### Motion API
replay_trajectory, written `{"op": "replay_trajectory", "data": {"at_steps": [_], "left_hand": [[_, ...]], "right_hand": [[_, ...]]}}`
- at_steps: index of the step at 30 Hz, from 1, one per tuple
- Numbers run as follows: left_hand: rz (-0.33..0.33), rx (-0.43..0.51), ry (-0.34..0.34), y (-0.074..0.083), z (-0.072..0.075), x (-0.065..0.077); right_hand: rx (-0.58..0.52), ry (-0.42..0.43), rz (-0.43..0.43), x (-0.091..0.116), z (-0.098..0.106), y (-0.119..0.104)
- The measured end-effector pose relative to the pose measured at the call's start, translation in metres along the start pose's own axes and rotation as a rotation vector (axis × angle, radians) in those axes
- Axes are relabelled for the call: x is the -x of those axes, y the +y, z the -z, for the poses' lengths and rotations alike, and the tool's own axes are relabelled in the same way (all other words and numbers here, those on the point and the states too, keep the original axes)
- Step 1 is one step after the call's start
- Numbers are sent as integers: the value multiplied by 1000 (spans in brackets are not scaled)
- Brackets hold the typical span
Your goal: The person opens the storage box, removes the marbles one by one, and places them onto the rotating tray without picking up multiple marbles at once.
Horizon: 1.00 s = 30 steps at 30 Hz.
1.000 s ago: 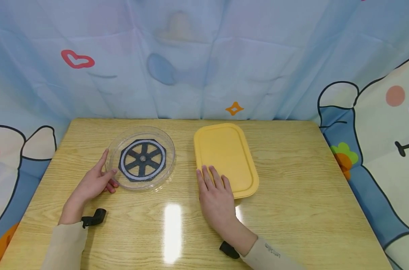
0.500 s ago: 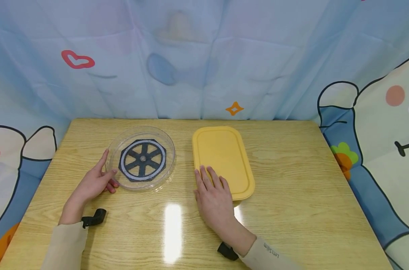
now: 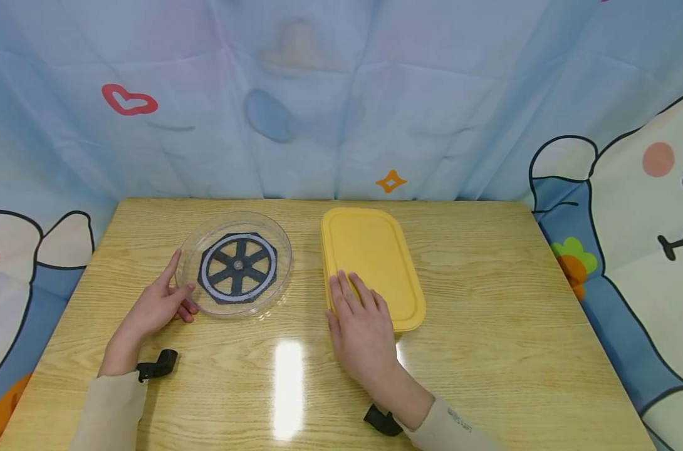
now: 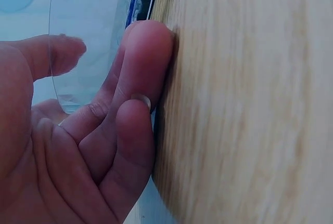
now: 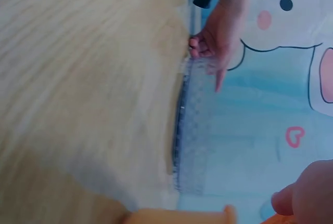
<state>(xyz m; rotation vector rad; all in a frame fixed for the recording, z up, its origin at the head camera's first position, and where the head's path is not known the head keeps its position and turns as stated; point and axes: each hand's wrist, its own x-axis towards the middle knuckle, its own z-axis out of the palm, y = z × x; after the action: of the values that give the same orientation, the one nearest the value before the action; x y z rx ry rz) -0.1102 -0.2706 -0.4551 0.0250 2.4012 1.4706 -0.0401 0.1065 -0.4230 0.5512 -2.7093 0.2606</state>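
A round clear plastic tray (image 3: 286, 244) lies at the left of the table, with a black six-spoked wheel shape (image 3: 239, 265) and pale ring in its base. My left hand (image 3: 155, 305) holds its near-left wall, thumb over the rim and index finger along the outside. In the left wrist view, the lower fingers (image 4: 148, 52) bend against the tabletop. A yellow box with a rounded rectangular lid (image 3: 372, 250) sits right of centre. My right hand (image 3: 365, 332) rests on the lid's near-left part with straight fingers; its thumb lies by the left edge. The right palm is hidden.
Both things lie on a light wooden table (image 3: 488, 300). A blue printed curtain (image 3: 330, 106) hangs behind the far edge and at both sides. Black wrist cameras (image 3: 158, 365) sit beneath both sleeves.
The yellow box has shifted slightly left and turned a little, with my right hand staying on it; its near end now sits closer to the table. My left hand and the clear tray have not moved.
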Motion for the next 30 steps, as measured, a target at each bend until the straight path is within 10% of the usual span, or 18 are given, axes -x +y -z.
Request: {"op": "replay_trajectory", "data": {"at_steps": [16,30], "left_hand": [[0,-45,-1,-1,0,0],[0,-21,1,-3,-1,-1]], "right_hand": [[-137,489,-94,-15,44,34],[-422,715,-584,-13,73,128]]}}
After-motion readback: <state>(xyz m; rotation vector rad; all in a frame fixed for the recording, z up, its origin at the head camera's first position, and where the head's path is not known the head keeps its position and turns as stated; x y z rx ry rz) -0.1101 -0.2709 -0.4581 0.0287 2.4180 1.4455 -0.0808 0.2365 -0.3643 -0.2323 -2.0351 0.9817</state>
